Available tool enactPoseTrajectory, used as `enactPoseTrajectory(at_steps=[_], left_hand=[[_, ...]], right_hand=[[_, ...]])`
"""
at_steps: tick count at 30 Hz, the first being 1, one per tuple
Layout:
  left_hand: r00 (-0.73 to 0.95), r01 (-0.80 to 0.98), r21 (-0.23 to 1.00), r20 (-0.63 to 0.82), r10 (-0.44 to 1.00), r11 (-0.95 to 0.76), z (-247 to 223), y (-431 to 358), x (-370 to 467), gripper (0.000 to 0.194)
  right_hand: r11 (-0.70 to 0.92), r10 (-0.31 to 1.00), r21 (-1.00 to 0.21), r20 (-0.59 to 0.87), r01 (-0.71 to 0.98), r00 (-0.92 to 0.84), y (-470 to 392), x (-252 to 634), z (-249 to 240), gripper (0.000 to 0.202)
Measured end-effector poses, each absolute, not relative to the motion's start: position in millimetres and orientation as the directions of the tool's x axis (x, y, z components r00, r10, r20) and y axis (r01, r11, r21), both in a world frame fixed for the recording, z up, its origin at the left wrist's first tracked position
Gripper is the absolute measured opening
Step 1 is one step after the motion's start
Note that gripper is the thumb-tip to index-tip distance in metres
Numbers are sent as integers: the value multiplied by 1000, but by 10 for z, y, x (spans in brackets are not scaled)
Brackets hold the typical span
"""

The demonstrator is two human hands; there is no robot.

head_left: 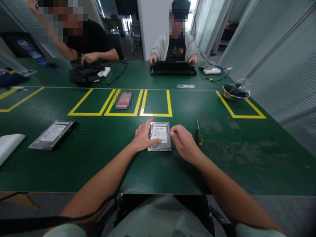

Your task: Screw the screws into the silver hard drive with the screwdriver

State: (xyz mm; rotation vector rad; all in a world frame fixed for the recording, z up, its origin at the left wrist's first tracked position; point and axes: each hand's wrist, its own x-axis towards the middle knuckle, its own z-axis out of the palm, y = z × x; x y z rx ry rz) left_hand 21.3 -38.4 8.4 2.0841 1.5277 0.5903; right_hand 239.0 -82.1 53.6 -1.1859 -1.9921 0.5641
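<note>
A silver hard drive (161, 133) with a white label lies flat on the green table in front of me. My left hand (144, 136) holds it from the left, the thumb across the lower part of the label and the fingers along the far left edge. At its right edge is my right hand (182, 140), thumb and fingertips pinched together; whatever is between them is hidden or too small to make out. To the right of that hand lies a screwdriver (198, 135) with a dark and yellow handle, its shaft pointing away from me.
Another hard drive (50, 134) lies at left beside a white object (9, 144). Yellow tape frames (156, 115) mark the table; one surrounds a blurred reddish item (124, 100). A metal bowl (235, 95) of dark items stands far right. Two people sit opposite, one holding a black tray (173, 68).
</note>
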Motion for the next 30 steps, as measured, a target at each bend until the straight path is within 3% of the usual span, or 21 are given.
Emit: enactPoseTrajectory(at_steps=[8,22,24,28,30], left_hand=[[316,738,613,56,947,-282,83,-376,183,107],[349,687,627,158,924,-367,34,-391,108,110],[325,670,619,254,911,-411,66,-405,114,97],[233,641,586,467,853,-496,197,-465,143,42],[260,623,555,518,815,-551,258,-512,177,27]], right_hand=[[503,862,-580,383,640,-330,-852,2442,341,14],[474,880,-645,362,599,-306,-869,2420,343,13],[465,885,-666,361,583,-294,-876,2413,342,13],[443,896,-714,350,542,-273,-891,2393,340,12],[442,897,-733,350,517,-271,-896,2378,338,12]])
